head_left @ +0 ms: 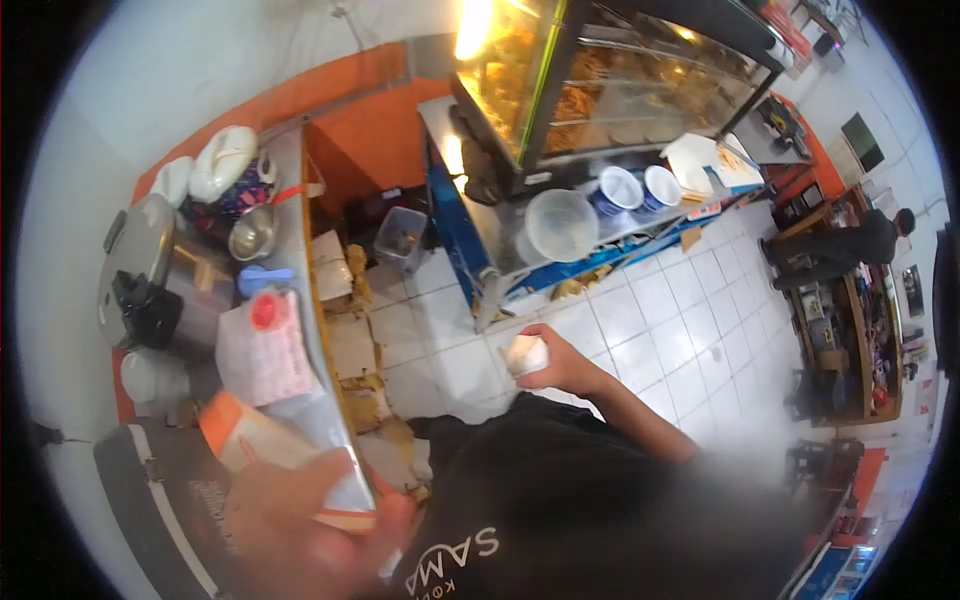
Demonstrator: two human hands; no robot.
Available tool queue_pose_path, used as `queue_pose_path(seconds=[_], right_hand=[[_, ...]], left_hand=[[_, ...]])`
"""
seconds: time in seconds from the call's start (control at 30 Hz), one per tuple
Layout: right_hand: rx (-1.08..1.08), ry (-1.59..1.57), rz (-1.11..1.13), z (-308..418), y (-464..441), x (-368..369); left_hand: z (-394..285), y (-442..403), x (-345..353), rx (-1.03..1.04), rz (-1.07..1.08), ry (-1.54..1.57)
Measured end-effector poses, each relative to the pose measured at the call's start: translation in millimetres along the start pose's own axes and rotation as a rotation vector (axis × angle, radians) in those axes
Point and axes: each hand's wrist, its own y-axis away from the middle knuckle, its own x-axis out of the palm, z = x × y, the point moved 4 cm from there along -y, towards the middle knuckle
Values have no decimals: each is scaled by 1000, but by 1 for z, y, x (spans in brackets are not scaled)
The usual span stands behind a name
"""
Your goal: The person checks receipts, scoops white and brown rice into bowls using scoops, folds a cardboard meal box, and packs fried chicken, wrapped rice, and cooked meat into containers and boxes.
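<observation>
At the lower left, my left hand [300, 520] is blurred and close to the camera, its fingers closed around an orange-and-white paper carton [245, 435]. The carton is tilted beside the edge of the metal counter. Out in front of my dark shirt, my right hand [562, 365] grips a small whitish bundle [524, 354] above the tiled floor. The bundle looks like folded paper or a wrapped item; its exact kind is unclear. Near my left hand, a pink-and-white printed sheet or packet [268, 355] lies on the counter with a round red object [267, 312] on it.
The left counter [285, 200] holds a large metal pot [150, 250], a metal bowl [253, 233] and a blue item [265, 280]. Ahead stands a lit glass food display [630, 90], with a clear tub [562, 225] and paper buckets [618, 190] before it. A person [845, 245] stands far right.
</observation>
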Motion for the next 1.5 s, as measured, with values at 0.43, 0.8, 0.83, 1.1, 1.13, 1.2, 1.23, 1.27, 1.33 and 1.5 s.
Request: queue_pose_path(seconds=[0.43, 0.8, 0.83, 1.1, 1.13, 1.2, 1.23, 1.27, 1.33, 1.5], right_hand=[[191, -257, -939, -131, 211, -278], [96, -290, -1161, -104, 57, -491], [88, -264, -1187, -98, 34, -522], [323, 214, -1203, -41, -114, -696], [408, 276, -1168, -42, -126, -709], [502, 357, -1068, -47, -151, -729], [547, 401, -1014, -52, -162, -739], [568, 429, -967, -66, -176, -746], [459, 526, -881, -94, -199, -752], [242, 537, -777, -127, -212, -776]], left_hand=[[-201, -157, 186, 501, 703, 161], [-64, -101, 469, -279, 182, 616], [-57, -109, 484, -291, 210, 607], [-80, -224, 576, -65, 290, 525], [-86, -235, 584, -71, 307, 500], [-101, -252, 607, -89, 244, 524], [-107, -256, 619, -98, 243, 529], [-112, -259, 630, -111, 241, 533], [-128, -261, 654, -177, 221, 579], [-176, -266, 738, -399, 170, 774]])
